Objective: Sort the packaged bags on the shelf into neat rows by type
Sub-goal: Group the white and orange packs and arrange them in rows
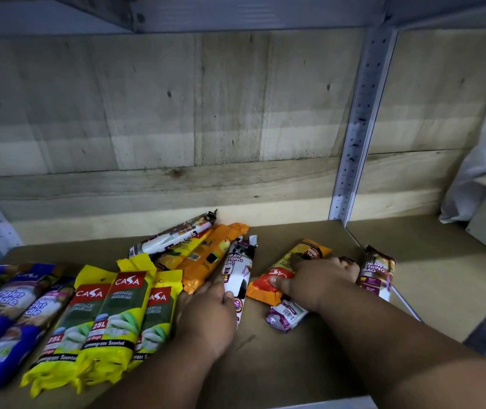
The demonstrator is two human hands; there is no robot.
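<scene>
A brown shelf board [309, 364] backed by pale wooden planks carries the whole job, with a perforated metal upright [357, 143] standing at the far right. On it, the sorting appears roughly half done. At the near left, blue packs [8, 314] and yellow Casa packs [112, 320] are already laid in side-by-side rows. In the middle, an unsorted heap remains — orange packs [206, 261] crossed under a white roll [171, 240] at the far side.

The white draw-string pack [237, 270] is gripped at its near end by the left hand [206, 317], fingers curled round its edge. The right hand [315, 281] is pressed down on an orange Casa pack [283, 273], thumb on its face and fingers curled over the far edge; a purple-and-white pack [286, 315] lies beneath it. Another draw-string pack [377, 273] lies just right of that hand.

The next move probably calls for the orange pack to be lifted off and gathered with the other orange ones, and the draw-string packs brought together into their own row.
</scene>
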